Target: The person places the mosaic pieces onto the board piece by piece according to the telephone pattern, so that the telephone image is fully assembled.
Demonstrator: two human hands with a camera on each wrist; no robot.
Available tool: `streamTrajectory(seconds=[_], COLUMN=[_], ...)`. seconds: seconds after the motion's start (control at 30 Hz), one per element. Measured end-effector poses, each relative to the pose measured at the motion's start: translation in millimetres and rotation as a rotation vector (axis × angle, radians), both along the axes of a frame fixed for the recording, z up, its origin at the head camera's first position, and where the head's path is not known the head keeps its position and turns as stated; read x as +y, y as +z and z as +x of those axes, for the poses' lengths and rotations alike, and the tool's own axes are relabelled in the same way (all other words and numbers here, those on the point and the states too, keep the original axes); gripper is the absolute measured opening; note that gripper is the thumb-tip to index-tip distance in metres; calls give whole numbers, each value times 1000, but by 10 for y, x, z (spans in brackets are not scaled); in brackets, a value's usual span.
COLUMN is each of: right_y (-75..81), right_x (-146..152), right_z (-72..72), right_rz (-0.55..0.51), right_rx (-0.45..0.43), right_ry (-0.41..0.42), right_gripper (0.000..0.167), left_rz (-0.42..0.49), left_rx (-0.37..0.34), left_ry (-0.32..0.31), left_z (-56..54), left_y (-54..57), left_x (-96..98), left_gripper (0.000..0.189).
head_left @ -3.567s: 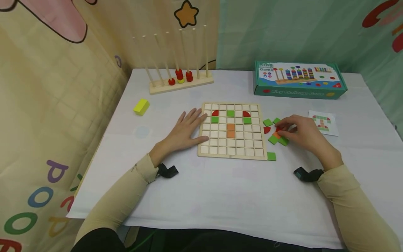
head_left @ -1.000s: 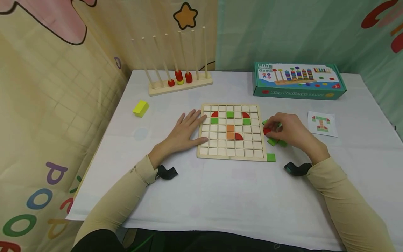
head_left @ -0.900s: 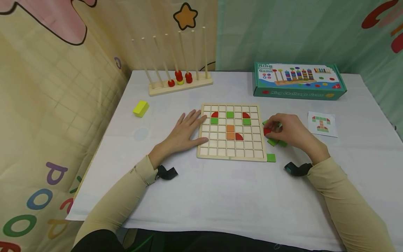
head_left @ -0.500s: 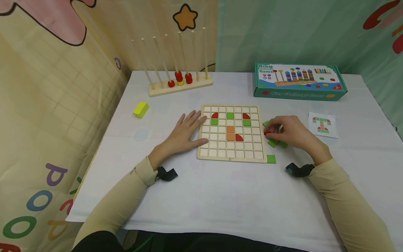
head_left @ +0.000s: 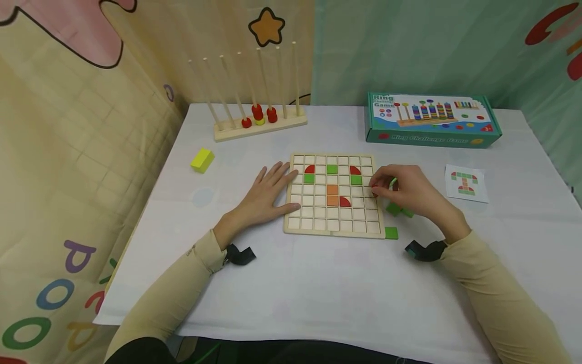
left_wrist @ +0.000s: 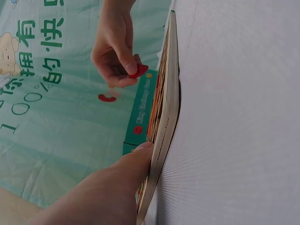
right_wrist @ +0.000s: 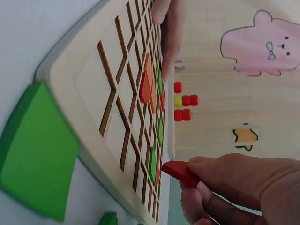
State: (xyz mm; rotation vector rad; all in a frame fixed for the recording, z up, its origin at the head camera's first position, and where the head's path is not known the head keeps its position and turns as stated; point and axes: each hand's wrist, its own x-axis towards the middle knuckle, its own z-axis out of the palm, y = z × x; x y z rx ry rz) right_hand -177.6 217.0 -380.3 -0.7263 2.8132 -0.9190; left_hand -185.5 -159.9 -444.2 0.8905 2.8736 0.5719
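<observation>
A wooden grid board [head_left: 334, 234] lies mid-table with red quarter-circle, green square and orange square tiles in some of its cells. My left hand [head_left: 261, 194] rests on the board's left edge, fingers spread. Above the board's right edge, my right hand [head_left: 411, 189] pinches a red quarter-circle tile [right_wrist: 180, 172] between thumb and fingers; the wrist views show it raised off the board. Loose green tiles [head_left: 393, 209] lie right of the board, partly hidden under the right hand. One green square tile [head_left: 391, 233] touches the board's lower right corner.
Right of the hand lies a pattern card [head_left: 466, 183]. A green Ring Challenge Game box [head_left: 427, 139] stands at the back right. A peg rack [head_left: 261, 130] with red and yellow rings is at the back left, near a yellow block [head_left: 202, 160].
A red quarter-circle tile now sits beside the lower orange tile. My right hand has picked up another red one and moved it left to the board's edge. My left hand stays put.
</observation>
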Motion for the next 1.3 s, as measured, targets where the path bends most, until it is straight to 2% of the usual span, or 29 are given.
streamTrajectory(seconds=[0.2,0.43,0.6,0.8,0.97,1.13,1.3], right_y=[-18,-146,-261,-302,-349,-365,-284], right_x=[-358,-830,-1010,-1044,-1028,-974,-814], right_z=[-36,-57,-51,-37,-10,23,-8], right_rz=[-41,-127,-159,-170,-122,-81,-145], right_rx=[-32,-59,-73,-36,15,54,60], right_ry=[-22,71,105,101,129,164,110], right_gripper=[7,6,6,6,5,14,17], left_rz=[7,12,12,4,3,-8,-21], left_rx=[1,12,29,28,14,14,38], left_ry=[0,-6,-14,-9,-6,-11,-5], left_z=[4,17,16,-7,10,13,-25], left_y=[-1,-33,-56,-36,-83,-99,-85], left_x=[-4,-8,-6,5,8,19,23], left_gripper=[90,90,89,90,89,90,91])
